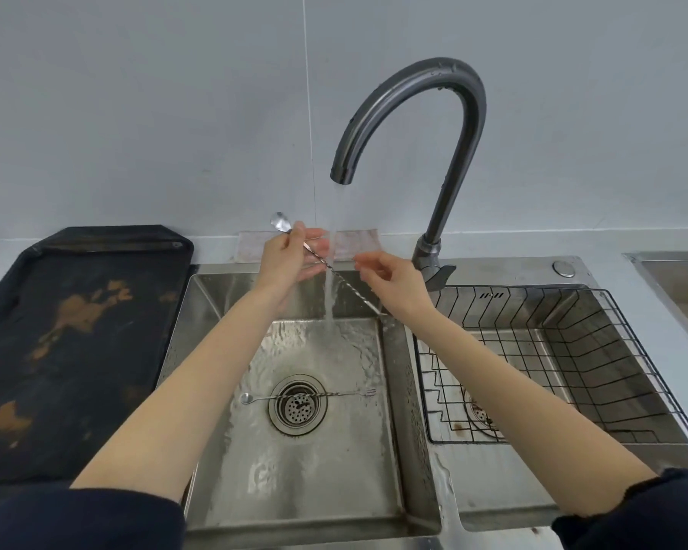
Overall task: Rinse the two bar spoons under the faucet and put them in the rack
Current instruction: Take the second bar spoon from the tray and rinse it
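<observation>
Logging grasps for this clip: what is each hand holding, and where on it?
Left hand grips a bar spoon just below its bowl. Right hand holds nothing clearly.

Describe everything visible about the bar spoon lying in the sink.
The spoon in the sink is a thin, shiny metal bar spoon with a twisted stem. A small round bowl sits at its left end and a little fork at its right end. It lies flat on the wet floor of the left basin, running left to right straight across the round drain strainer. Neither hand touches it, and the water stream lands farther back, not on it.
</observation>
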The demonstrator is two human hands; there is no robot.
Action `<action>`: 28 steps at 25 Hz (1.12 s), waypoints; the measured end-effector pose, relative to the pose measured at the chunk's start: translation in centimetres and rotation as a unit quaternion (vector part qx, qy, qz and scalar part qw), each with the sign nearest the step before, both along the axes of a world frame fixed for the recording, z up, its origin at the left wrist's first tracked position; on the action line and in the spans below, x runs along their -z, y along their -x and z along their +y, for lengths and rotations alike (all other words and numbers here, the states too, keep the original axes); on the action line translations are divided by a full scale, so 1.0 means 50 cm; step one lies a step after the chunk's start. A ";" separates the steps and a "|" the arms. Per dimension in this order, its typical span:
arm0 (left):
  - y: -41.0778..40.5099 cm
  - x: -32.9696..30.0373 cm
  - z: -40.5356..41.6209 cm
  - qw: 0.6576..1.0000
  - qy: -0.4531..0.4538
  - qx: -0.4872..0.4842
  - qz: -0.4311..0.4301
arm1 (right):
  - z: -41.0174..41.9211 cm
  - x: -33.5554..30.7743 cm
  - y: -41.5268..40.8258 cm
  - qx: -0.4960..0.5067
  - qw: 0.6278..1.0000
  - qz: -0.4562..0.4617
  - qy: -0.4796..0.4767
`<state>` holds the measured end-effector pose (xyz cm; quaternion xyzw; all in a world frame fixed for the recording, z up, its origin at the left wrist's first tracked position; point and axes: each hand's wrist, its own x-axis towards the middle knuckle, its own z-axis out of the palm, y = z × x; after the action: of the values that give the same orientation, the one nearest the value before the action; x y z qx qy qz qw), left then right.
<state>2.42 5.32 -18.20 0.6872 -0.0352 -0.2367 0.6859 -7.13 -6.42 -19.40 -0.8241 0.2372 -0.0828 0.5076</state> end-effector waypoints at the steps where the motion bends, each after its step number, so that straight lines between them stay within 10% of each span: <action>1: -0.004 0.000 0.006 0.999 0.025 -0.008 0.019 | 0.004 0.003 -0.002 -0.015 1.000 0.018 0.011; 14: -0.050 0.026 0.089 0.942 0.229 -0.137 0.204 | 0.009 0.016 -0.050 -0.043 0.952 0.043 0.300; 28: -0.043 0.244 0.200 0.881 0.161 -0.254 0.365 | 0.055 0.191 -0.039 -0.176 0.925 0.199 0.272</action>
<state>4.59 15.31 -30.38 0.4174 0.3558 -0.2789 0.7883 -5.18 -3.68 -28.94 -0.9585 0.1529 0.1125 0.2126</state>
